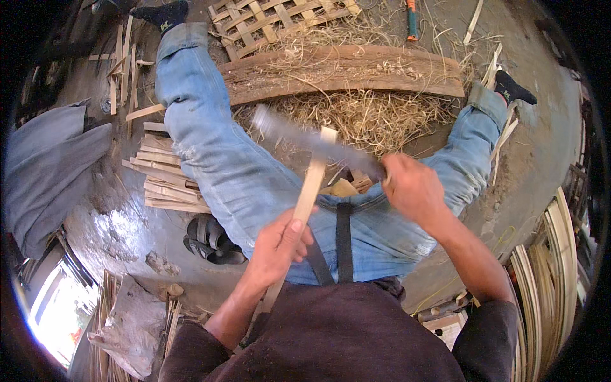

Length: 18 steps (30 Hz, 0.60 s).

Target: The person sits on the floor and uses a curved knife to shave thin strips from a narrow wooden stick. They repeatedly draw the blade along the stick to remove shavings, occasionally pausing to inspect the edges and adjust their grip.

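My left hand [277,245] grips a pale bamboo slat [309,188] that stands upright over my lap. A long grey knife blade [305,139], blurred by motion, lies against the slat's top end; my right hand [410,188] is closed around its handle. I sit on the ground in blue jeans [216,159] with legs spread apart. More cut bamboo pieces [347,186] lie between my thighs.
A thick wooden plank [356,70] lies across a heap of bamboo shavings [375,114] ahead. A woven bamboo mat [267,19] is beyond it. Stacked slats [165,178] and black sandals [210,242] lie at left; bent bamboo strips [547,267] at right.
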Each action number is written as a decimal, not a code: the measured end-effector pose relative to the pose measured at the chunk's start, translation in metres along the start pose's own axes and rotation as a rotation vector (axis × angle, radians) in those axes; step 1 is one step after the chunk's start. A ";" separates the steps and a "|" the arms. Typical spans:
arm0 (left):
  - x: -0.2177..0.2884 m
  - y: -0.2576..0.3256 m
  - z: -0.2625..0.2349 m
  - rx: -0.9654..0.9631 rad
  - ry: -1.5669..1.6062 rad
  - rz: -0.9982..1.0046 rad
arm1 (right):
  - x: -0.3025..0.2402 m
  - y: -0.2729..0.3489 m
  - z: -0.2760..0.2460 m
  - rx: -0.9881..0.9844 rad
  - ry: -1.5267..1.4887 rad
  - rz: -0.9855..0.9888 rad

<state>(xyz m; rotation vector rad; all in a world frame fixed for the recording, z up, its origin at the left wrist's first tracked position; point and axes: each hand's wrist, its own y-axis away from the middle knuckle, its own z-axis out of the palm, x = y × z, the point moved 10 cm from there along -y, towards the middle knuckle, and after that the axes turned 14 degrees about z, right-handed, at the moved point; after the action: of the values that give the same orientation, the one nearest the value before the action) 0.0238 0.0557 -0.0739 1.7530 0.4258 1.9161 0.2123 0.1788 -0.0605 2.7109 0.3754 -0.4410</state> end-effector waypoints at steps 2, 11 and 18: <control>0.005 0.000 -0.006 0.074 -0.044 -0.012 | 0.006 0.000 -0.006 0.007 -0.082 0.103; 0.013 -0.013 0.003 -0.007 0.105 0.018 | 0.001 -0.001 -0.013 0.065 -0.098 0.062; 0.010 -0.008 0.005 -0.020 0.006 -0.003 | 0.017 0.007 0.013 -0.176 -0.171 0.252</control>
<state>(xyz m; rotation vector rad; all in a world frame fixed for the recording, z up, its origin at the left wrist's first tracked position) 0.0299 0.0672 -0.0692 1.7340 0.4102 1.9171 0.2271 0.1711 -0.0755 2.4836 0.0235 -0.5348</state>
